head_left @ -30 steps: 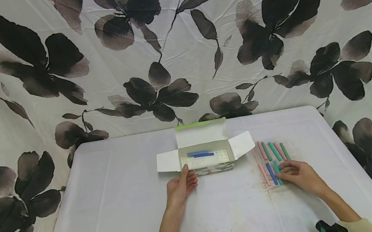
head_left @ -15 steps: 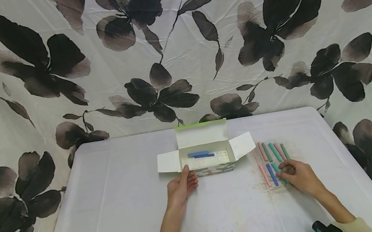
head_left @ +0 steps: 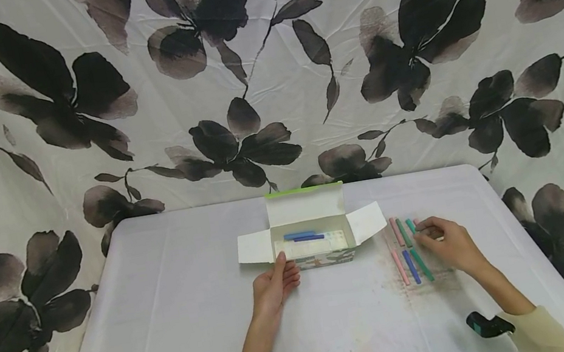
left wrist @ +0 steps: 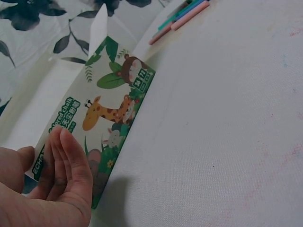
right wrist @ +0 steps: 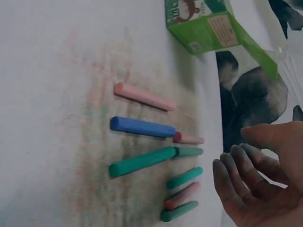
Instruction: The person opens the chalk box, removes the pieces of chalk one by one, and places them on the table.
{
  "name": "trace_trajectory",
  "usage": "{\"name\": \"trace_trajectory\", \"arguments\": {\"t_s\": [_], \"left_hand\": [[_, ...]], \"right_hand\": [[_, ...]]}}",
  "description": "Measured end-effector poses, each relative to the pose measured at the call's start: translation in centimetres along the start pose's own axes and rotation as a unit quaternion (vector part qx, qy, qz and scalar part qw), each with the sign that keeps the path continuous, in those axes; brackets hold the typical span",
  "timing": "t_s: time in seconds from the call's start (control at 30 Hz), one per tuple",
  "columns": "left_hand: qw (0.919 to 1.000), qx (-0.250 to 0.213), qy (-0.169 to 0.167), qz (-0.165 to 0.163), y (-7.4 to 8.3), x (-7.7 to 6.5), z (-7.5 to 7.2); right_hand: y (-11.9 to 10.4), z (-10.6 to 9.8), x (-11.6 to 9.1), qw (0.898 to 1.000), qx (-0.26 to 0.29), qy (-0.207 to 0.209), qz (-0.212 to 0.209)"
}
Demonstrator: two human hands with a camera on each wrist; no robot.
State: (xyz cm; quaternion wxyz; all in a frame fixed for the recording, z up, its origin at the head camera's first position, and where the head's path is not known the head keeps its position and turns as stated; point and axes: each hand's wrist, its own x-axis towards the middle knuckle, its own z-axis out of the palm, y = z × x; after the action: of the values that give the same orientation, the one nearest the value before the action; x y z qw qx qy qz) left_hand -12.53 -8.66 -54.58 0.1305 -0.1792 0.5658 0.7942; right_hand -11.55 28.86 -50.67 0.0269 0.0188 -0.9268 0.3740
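A cardboard box of coloured chalk (head_left: 325, 260), printed with a giraffe (left wrist: 102, 113), stands with its lid and side flaps spread out. My left hand (head_left: 268, 289) grips the front wall near its left corner, thumb over the rim and fingers outside. Two blue chalk sticks (head_left: 299, 235) lie inside the box. My right hand (head_left: 453, 244) hovers over the loose chalk with relaxed fingers and nothing between thumb and fingertips. Below it two rows of sticks lie on the cloth, including a pink chalk (right wrist: 144, 96), a blue chalk (right wrist: 142, 126) and a green chalk (right wrist: 142, 161).
White cloth covers the table (head_left: 182, 315), with smudges of chalk dust (right wrist: 99, 118) around the loose sticks. The box's right flap (head_left: 368, 221) reaches close to the back row of chalk. A floral curtain (head_left: 267, 80) hangs behind the table.
My right hand has released the green chalk in the front row, which now lies slanted, and has moved up toward the back row. The left hand stays on the box.
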Motion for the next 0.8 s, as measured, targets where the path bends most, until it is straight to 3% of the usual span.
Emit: {"name": "trace_trajectory", "arguments": {"t_s": [0.47, 0.8], "left_hand": [[1.0, 0.004, -0.003, 0.001, -0.1, 0.1, -0.1], [1.0, 0.006, -0.005, 0.001, -0.1, 0.1, -0.1]], "right_hand": [[-3.8, -0.4, 3.7, 0.998, 0.015, 0.015, -0.062], [-7.1, 1.1, 5.8, 0.995, 0.045, -0.009, -0.089]]}}
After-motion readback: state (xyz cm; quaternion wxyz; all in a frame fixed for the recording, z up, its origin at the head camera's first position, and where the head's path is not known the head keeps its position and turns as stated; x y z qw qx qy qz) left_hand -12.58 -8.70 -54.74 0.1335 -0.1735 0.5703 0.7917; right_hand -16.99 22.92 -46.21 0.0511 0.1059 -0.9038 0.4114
